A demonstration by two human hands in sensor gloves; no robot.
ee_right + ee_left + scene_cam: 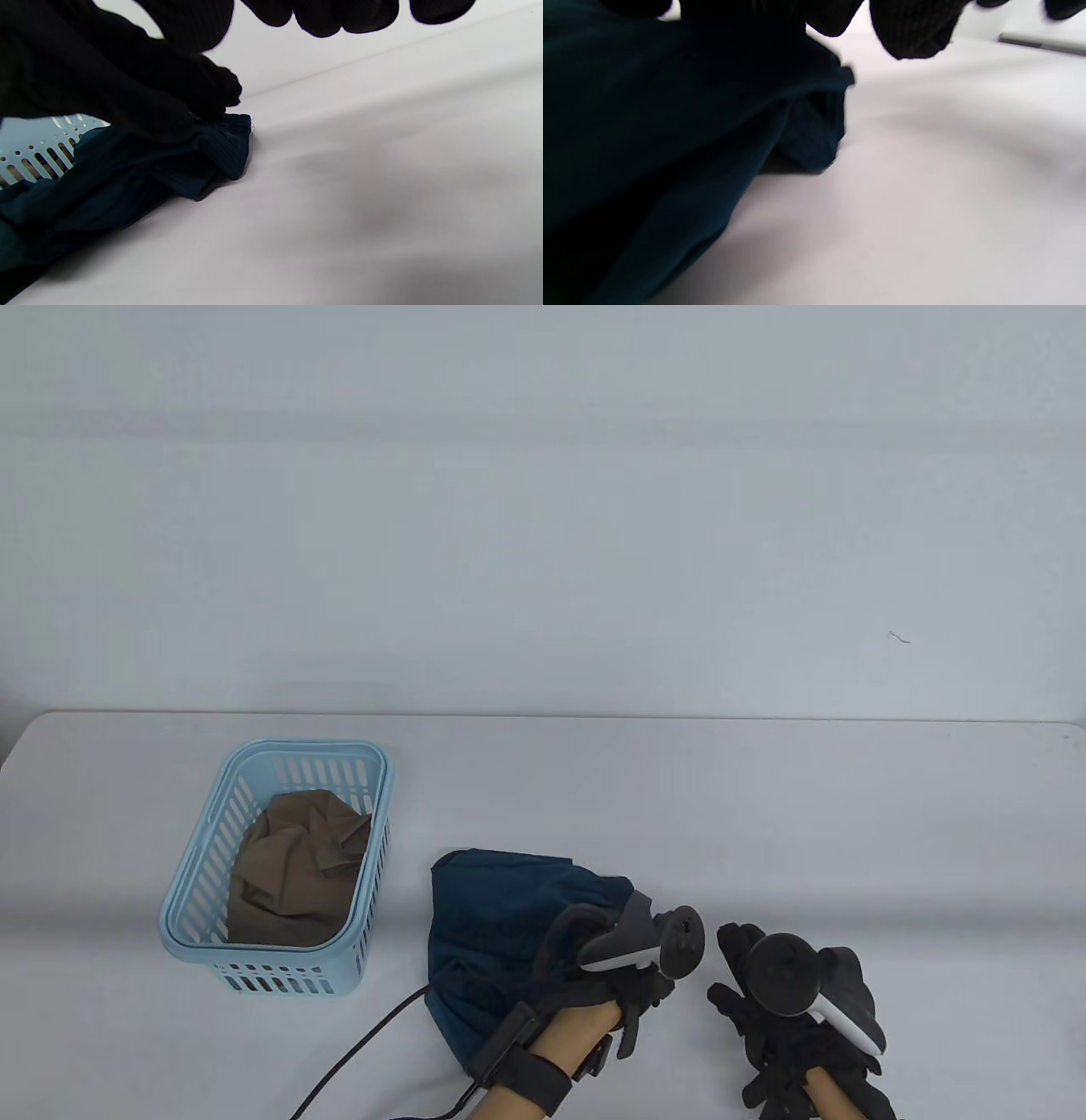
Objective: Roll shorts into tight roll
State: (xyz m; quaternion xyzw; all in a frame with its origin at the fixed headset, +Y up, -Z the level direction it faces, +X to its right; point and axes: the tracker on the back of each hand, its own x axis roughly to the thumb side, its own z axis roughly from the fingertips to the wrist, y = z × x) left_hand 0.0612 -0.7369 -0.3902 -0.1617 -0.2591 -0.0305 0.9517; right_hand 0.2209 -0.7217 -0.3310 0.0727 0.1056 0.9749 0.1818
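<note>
Barely started: shorts (501,933) lie in a loose, crumpled heap on the counter (764,814), just right of the basket (191,899); no roll formed. Left hand (632,959) grips their waistband edge. Right hand (776,984) is beside them, holding nothing, fingers loosely curled. Flattening, folding and rolling all remain.

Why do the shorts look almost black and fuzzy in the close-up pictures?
Left wrist view: the shorts sit very close, so they are blurred and mostly in shadow. Right wrist view: they show dark teal, with a soft shadow on the table. Table view: lighting is even, so the shorts look blue and fairly sharp, like the basket.
</note>
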